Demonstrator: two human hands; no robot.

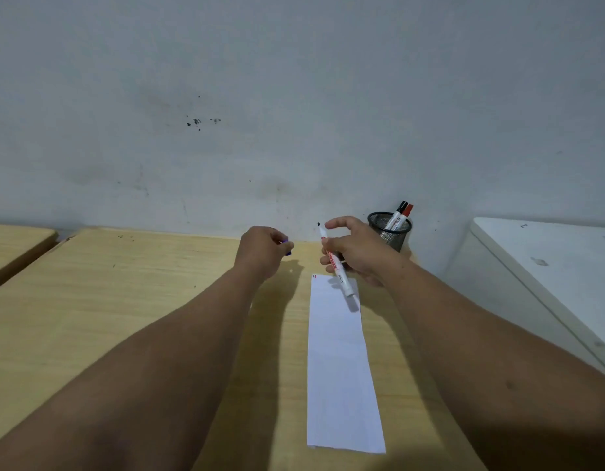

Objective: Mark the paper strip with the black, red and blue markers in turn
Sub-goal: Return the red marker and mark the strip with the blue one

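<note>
A long white paper strip lies on the wooden table, with small dark and red marks at its far left corner. My right hand holds an uncapped white marker above the strip's far end, tip pointing up and away. My left hand is closed around a blue cap, a little left of the marker. A black-capped marker and a red-capped marker stand in a black mesh pen cup at the wall.
A stained grey wall rises right behind the table. A white cabinet or appliance stands to the right of the table. Another wooden table edge is at the far left.
</note>
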